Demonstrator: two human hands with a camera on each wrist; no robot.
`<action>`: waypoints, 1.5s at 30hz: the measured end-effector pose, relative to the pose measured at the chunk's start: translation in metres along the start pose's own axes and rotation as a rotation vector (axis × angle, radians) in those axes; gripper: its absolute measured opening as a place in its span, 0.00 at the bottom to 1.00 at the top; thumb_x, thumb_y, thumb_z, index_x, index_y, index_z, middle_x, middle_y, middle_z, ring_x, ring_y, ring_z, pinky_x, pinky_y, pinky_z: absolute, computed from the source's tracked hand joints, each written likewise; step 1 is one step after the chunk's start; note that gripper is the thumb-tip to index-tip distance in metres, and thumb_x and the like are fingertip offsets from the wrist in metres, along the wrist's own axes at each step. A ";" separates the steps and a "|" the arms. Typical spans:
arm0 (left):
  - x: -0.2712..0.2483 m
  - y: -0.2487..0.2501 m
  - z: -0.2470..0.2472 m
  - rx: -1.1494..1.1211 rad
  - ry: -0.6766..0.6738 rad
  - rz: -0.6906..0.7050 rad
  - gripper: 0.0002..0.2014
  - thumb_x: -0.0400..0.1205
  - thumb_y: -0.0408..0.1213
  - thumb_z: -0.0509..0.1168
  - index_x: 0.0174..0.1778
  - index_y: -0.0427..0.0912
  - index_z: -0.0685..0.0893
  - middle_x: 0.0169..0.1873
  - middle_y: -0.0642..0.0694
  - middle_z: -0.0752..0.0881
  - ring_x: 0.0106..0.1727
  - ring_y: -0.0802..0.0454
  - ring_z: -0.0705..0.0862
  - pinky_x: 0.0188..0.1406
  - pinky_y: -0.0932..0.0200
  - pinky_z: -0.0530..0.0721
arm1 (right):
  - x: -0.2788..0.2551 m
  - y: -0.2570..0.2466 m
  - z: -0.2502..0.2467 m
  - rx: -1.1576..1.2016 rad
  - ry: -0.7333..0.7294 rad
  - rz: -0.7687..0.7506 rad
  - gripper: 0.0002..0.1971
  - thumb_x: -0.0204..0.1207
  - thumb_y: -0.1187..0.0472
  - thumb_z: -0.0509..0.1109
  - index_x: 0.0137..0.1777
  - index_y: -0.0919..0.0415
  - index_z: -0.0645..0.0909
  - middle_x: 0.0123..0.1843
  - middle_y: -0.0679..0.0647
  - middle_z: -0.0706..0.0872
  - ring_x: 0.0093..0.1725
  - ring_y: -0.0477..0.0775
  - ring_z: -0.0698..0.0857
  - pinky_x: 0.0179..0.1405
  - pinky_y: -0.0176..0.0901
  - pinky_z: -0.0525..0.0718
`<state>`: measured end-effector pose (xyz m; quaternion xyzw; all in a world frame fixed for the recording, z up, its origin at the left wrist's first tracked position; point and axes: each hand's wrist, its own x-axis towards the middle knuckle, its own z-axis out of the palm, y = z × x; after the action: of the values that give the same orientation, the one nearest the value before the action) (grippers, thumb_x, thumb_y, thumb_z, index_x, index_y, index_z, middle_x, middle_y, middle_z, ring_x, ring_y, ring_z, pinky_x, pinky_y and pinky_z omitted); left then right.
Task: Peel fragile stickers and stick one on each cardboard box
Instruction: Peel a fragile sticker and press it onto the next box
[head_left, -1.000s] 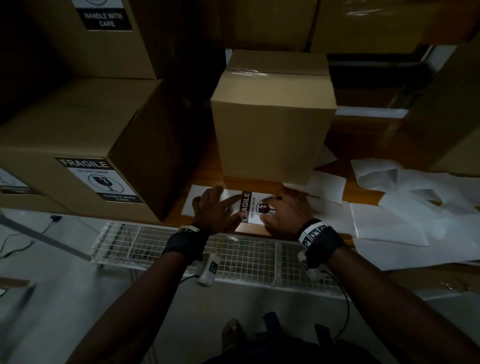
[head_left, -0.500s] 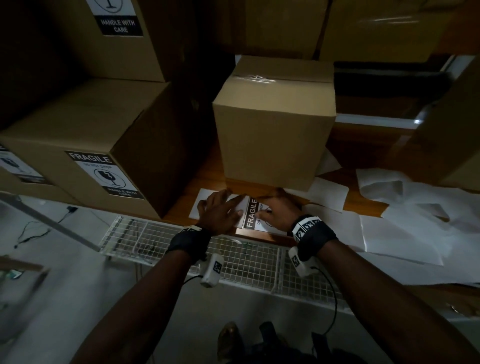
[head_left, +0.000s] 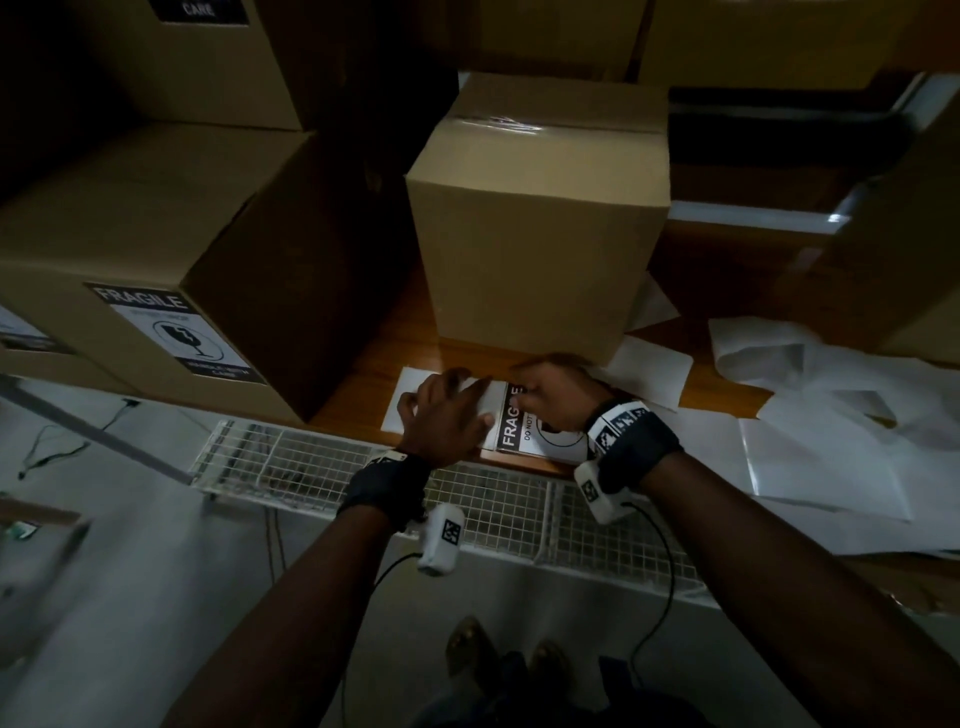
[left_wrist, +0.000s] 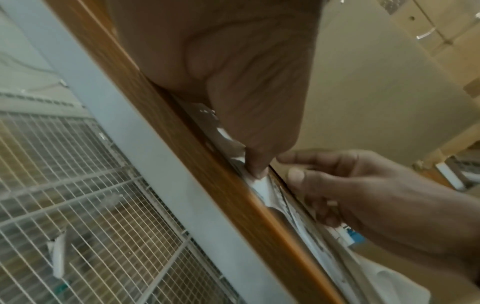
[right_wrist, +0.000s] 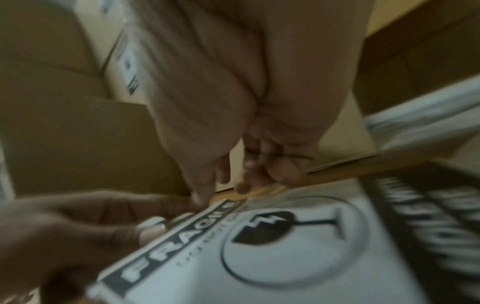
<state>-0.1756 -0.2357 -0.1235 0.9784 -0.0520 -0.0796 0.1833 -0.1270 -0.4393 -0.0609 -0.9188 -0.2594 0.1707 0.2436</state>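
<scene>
The fragile sticker lies flat on the table at its near edge, directly under both hands, with its long axis running away from the person and the black FRAGILE band along its left side. The left hand rests just left of that band, fingers fairly straight and pressing the white backing sheet down. The right hand covers the sticker's far end, fingertips curled at the top corner as if picking it up; whether they have actually pinched the edge I cannot tell. The right hand is the nearer one to that corner. Just beyond the hands stands an unlabelled cardboard box, its bare front face towards them, likely the next target. Left of the hands sits a box already carrying a fragile label. Right of the hands, spent backing sheets are scattered. No open container shows.
</scene>
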 end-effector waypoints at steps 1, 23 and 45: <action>0.000 -0.001 0.001 -0.010 0.006 0.002 0.37 0.79 0.72 0.44 0.85 0.65 0.64 0.84 0.48 0.59 0.84 0.45 0.53 0.79 0.35 0.50 | 0.004 -0.001 0.000 0.000 -0.011 0.012 0.16 0.84 0.63 0.71 0.70 0.56 0.84 0.44 0.45 0.87 0.37 0.41 0.81 0.40 0.36 0.79; -0.004 0.007 -0.009 -0.071 -0.005 -0.054 0.37 0.76 0.68 0.50 0.84 0.65 0.67 0.85 0.49 0.61 0.85 0.46 0.54 0.81 0.37 0.49 | 0.016 0.021 0.023 0.235 0.174 0.127 0.09 0.83 0.58 0.72 0.44 0.42 0.82 0.46 0.45 0.89 0.43 0.48 0.88 0.44 0.49 0.89; -0.009 0.019 -0.005 0.050 0.067 -0.052 0.32 0.77 0.64 0.50 0.79 0.66 0.75 0.83 0.47 0.67 0.83 0.45 0.65 0.79 0.37 0.60 | -0.060 0.042 -0.061 0.503 0.551 -0.123 0.10 0.80 0.64 0.76 0.58 0.50 0.85 0.46 0.43 0.89 0.45 0.35 0.87 0.46 0.30 0.85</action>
<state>-0.1853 -0.2504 -0.1103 0.9858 -0.0222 -0.0504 0.1583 -0.1317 -0.5258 -0.0218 -0.8243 -0.1889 -0.0393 0.5322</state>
